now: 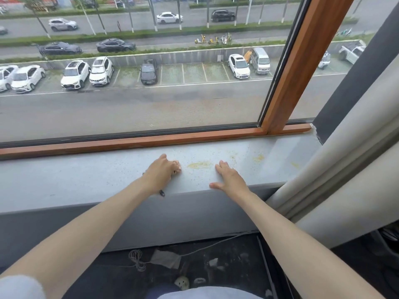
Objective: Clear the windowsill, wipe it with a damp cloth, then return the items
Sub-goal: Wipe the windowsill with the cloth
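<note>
1. Grey-blue and speckled, the windowsill [86,180] lies across the middle of the frame. Its long axis runs from the left edge to the right and rises slightly toward the right, where it ends at pale rolled curtain fabric [336,169].
2. Its far edge meets the orange-brown wooden window frame [151,143], and its near edge drops to a grey wall face in the lower half of the frame.
3. Yellowish stains [199,165] mark the sill at centre, with smaller patches further right.
4. Both bare forearms reach up from the bottom corners of the frame and converge on the sill's centre.
5. The left hand [162,171] sits left of the main stain, back of the hand up. Its fingers [176,166] are curled tight against the palm in a fist, and the knuckles rest on the sill surface.
6. A thin dark item [162,193] shows at the left wrist, possibly a band, but it is too small to be sure.
7. The right hand [228,178] lies palm down just right of the stain. Its fingers are straight and together, pointing toward the glass, and the thumb is spread out to the left along the sill's near edge. It presses flat and holds nothing.
8. The two hands are apart, with the stain between them.
9. Below the sill, at bottom centre, a coiled cord [136,258] lies on a dark floor.
</note>
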The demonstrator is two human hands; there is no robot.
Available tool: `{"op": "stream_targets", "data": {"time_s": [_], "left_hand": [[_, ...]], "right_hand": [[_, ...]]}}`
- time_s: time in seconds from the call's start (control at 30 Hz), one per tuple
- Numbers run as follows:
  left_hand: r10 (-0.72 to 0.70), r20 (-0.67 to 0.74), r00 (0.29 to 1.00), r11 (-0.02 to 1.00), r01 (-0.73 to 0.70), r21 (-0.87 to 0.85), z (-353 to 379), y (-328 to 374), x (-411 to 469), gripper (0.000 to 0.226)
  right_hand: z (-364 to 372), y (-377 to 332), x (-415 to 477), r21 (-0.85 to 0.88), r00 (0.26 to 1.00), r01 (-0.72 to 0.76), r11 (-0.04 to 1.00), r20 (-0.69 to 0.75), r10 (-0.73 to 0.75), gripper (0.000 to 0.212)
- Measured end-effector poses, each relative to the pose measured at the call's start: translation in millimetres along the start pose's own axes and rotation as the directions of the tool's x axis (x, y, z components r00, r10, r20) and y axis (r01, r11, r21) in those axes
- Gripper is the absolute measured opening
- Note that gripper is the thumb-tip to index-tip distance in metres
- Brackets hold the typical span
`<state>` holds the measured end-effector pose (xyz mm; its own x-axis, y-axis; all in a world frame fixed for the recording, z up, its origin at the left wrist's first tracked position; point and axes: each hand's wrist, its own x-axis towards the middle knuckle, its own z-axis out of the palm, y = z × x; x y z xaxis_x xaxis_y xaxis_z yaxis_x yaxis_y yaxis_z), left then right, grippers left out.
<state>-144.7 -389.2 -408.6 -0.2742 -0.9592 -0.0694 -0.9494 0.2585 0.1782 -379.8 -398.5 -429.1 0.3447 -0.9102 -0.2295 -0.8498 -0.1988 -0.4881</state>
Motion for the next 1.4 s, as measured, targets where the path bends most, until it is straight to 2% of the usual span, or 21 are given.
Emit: {"op": "stream_targets", "data": {"time_s": [0.07,0.1,0.2,0.23,0.4,0.5,0.57,0.67,0.73,0.8,0.9,0.97,1.03,1.1,1.17,1.27,1.3,1.33,1.4], "left_hand": [[-0.063,-0.008,0.998,0.998,0.063,0.029,-1.8,2.7,11.9,0.044],[-0.040,0.007,0.999,0.999,0.040,0.037,1.3,5.5,10.2,0.042],[0.160,0.049,0.986,0.987,-0.160,-0.002,18.5,4.3,-21.6,0.036],[0.186,0.044,0.982,0.983,-0.186,-0.010,18.6,-0.2,-30.7,0.034],[-0.070,-0.007,0.997,0.997,0.071,0.044,0.4,8.3,-1.9,0.037],[0.021,0.050,0.999,0.999,-0.024,0.048,10.0,23.1,-17.9,0.032],[0.094,0.007,0.996,0.995,-0.094,0.032,13.8,13.8,-39.2,0.033],[-0.056,0.030,0.998,0.997,0.055,0.049,3.5,0.7,-31.5,0.046],[-0.119,0.004,0.993,0.991,0.118,0.057,0.0,13.7,-13.1,0.043],[-0.038,0.000,0.999,0.998,0.038,0.050,4.5,31.8,-9.7,0.033],[0.123,0.087,0.989,0.992,-0.126,0.032,21.5,31.8,-28.9,0.028],[0.137,0.064,0.989,0.989,-0.140,0.051,18.7,20.6,-32.1,0.033],[0.066,0.057,0.996,0.996,-0.069,0.048,13.1,21.9,-14.3,0.041],[0.004,0.023,1.000,0.995,-0.006,0.095,6.3,39.7,8.2,0.035],[0.042,0.001,0.999,0.988,-0.041,0.147,4.0,59.8,17.2,0.033],[0.194,0.137,0.971,0.965,-0.214,0.153,10.9,57.2,-1.8,0.028],[0.239,0.141,0.961,0.957,-0.258,0.131,11.3,48.9,-12.2,0.026],[0.255,0.134,0.958,0.953,-0.272,0.130,10.7,40.7,-17.0,0.025],[0.182,0.117,0.976,0.967,-0.199,0.158,7.5,36.0,-8.5,0.032]], "right_hand": [[1.0,0.4,-1.5,0.005,1.000,-0.008,1.000,0.004,0.008,0.073],[2.2,-0.2,-2.8,0.007,1.000,-0.010,1.000,0.004,0.010,0.073],[5.2,0.3,-5.4,0.030,1.000,-0.004,1.000,-0.001,0.004,0.071],[5.9,0.1,-6.8,0.034,1.000,-0.002,0.999,-0.003,0.002,0.070],[7.4,3.0,-11.5,0.041,1.000,-0.006,0.999,-0.003,0.006,0.070],[7.4,5.1,-13.6,0.044,1.000,-0.008,0.999,0.003,0.008,0.073],[8.0,5.7,-14.4,0.053,1.000,-0.011,0.999,0.001,0.011,0.073],[8.3,5.0,-16.5,0.040,1.000,-0.018,0.999,0.018,0.017,0.075],[4.7,7.3,-17.7,0.028,0.999,-0.025,0.999,0.028,0.024,0.076],[3.9,8.4,-17.6,0.029,0.999,-0.029,0.999,0.026,0.028,0.077],[3.2,8.8,-18.7,0.025,0.999,-0.028,0.999,0.029,0.028,0.077],[3.3,10.3,-19.9,0.034,0.999,-0.026,0.999,0.027,0.026,0.077],[1.9,13.2,-21.1,0.035,0.999,-0.028,0.999,0.029,0.027,0.077],[1.2,13.1,-21.6,0.031,0.999,-0.031,0.999,0.031,0.031,0.078],[0.9,11.9,-21.4,0.021,0.999,-0.031,0.999,0.031,0.031,0.079],[-0.1,14.8,-21.5,0.033,0.999,-0.034,0.999,0.034,0.032,0.078],[-0.3,15.4,-22.1,0.038,0.999,-0.032,0.999,0.032,0.031,0.078],[-0.7,16.1,-22.3,0.041,0.999,-0.030,0.999,0.029,0.029,0.078],[0.2,16.2,-23.1,0.038,0.999,-0.023,0.999,0.030,0.022,0.079]]}}
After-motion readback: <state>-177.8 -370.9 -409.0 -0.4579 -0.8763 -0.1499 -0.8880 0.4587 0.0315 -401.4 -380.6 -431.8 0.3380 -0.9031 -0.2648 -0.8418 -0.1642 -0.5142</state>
